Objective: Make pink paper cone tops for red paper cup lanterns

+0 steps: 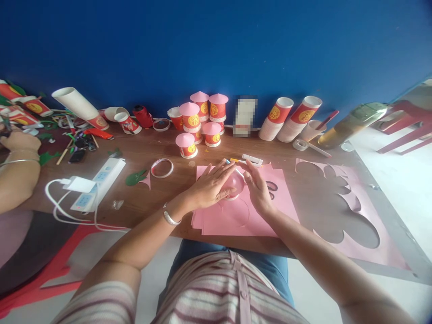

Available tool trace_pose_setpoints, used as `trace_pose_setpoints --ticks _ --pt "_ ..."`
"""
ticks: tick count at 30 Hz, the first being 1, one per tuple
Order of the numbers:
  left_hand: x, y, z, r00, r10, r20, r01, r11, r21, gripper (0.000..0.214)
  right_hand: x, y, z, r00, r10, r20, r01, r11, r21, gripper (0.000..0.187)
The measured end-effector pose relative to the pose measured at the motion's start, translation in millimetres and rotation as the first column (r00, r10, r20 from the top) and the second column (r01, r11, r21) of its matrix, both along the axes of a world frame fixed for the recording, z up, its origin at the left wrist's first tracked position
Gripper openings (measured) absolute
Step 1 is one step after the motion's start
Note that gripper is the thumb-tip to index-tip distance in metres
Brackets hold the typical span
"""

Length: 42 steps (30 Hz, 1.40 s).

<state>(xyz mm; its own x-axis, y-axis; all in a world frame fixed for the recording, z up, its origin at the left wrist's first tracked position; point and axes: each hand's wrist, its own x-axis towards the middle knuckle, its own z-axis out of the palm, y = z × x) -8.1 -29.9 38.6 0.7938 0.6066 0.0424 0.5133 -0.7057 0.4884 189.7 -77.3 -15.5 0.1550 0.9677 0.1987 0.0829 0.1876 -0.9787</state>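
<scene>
My left hand (211, 185) lies with fingers extended over a round tape roll (235, 196), holding it against the stacked pink paper (216, 228). Its rim is partly covered by my fingers. In my right hand (258, 189) a slim white pen (239, 170) with a blue end is pinched, slanting beside the roll. Drawn circle outlines show on the top sheet just below. Dark scissor handles (271, 189) rest on the paper to the right of my right hand. A white marker-like stick (252, 159) and an orange pencil-like stick (248, 163) lie beyond my fingers.
Cut-out pink paper (366, 216) lies right. Red cups with pink cone tops (186, 145) stand behind, near stacked paper cups (275, 119) and a bottle (353, 126). To the left are another tape roll (162, 168), a power strip (101, 184) and another person's arm (20, 162).
</scene>
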Motion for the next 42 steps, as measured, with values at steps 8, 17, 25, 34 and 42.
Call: trace_pose_setpoints --ticks 8,17,25,34,42 --pt "-2 0 -4.0 0.999 -0.013 0.05 0.014 1.0 -0.016 0.072 -5 -1 -10.2 0.982 -0.009 0.19 -0.001 0.998 0.055 0.05" --pt "-16 6 -26.0 0.943 0.068 0.325 -0.045 0.996 -0.079 0.11 31 17 1.4 0.947 -0.141 0.289 0.105 0.985 0.136 0.042" --pt "9 -9 -38.6 0.857 0.256 0.447 -0.17 0.96 -0.223 0.072 41 26 -19.8 0.835 -0.147 0.531 0.087 0.987 0.137 0.041" --pt "11 -14 -43.0 0.845 0.344 0.409 -0.288 0.938 -0.193 0.044 34 19 -22.4 0.704 -0.107 0.702 0.042 0.993 0.109 0.039" --pt "-8 4 -44.7 0.734 0.452 0.506 -0.465 0.878 -0.111 0.058 34 21 -19.6 0.713 -0.076 0.697 0.02 0.996 0.089 0.03"
